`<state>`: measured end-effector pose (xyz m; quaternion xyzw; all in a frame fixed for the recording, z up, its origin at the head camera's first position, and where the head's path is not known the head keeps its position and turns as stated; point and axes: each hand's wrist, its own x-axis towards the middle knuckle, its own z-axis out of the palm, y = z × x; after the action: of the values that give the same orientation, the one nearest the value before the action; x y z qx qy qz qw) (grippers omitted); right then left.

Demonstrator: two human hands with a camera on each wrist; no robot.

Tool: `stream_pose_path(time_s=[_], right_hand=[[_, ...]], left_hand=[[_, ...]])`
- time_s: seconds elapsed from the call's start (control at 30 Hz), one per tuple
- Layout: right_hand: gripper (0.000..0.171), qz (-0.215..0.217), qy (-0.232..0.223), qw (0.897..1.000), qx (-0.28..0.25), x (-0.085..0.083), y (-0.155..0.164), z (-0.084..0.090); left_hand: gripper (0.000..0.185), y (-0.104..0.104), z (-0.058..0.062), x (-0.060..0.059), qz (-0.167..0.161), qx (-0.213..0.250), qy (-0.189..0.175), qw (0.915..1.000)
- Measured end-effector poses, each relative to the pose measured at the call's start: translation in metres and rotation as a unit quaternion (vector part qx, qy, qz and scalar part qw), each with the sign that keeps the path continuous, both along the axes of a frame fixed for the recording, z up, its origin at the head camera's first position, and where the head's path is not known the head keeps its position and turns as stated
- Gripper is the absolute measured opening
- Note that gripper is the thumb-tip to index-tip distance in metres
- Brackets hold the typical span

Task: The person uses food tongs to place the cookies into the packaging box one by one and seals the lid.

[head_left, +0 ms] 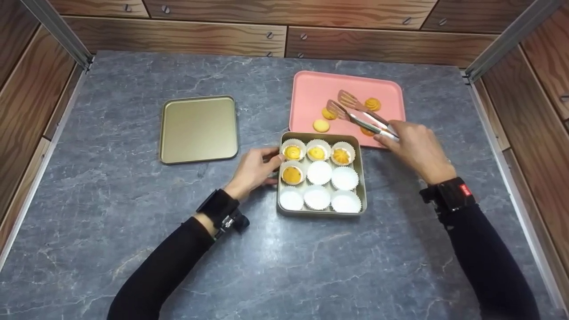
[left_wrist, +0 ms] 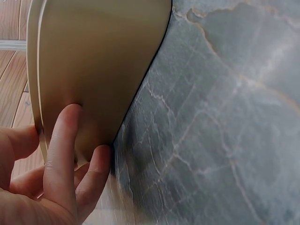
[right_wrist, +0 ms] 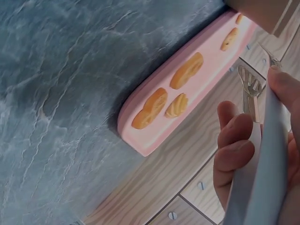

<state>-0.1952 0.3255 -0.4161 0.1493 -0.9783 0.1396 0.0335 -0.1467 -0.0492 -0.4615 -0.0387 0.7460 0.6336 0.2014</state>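
My right hand [head_left: 418, 146] grips a pair of tongs [head_left: 371, 121] with slotted brown ends, which stand apart over the pink tray [head_left: 306, 89] with nothing visibly between them. Cookies lie on that tray, among them a swirled one [head_left: 372, 104] and a pale round one [head_left: 321, 125]. In front is a square gold tin [head_left: 362, 195] lined with paper cups. Four cups hold cookies: the whole back row and the middle row's left one; the others show white insides. At the tin's left wall, my left hand [head_left: 255, 171] holds it, thumb at the rim, fingers against the outside.
A square gold lid [head_left: 200, 129] lies apart on the grey marbled table [head_left: 213, 275], left of the tin. Wood-patterned panels [head_left: 249, 38] enclose the table at the back and both sides. The tin's back edge stands close against the tray's front edge.
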Motion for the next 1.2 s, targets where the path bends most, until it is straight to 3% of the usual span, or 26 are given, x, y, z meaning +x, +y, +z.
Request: stream_pose_path(time_s=[0.77,1.2], right_hand=[[0.033,0.008,-0.023,0.999,0.036,-0.013,-0.004,-0.008],[0.030,0.012,-0.008,0.999,0.041,-0.011,-0.004,-0.016]], left_hand=[[0.049,0.001,-0.002,-0.001,0.001,0.003,0.012,0.9999],[0.050,0.001,-0.002,-0.001,0.001,0.002,0.005,1.0000]])
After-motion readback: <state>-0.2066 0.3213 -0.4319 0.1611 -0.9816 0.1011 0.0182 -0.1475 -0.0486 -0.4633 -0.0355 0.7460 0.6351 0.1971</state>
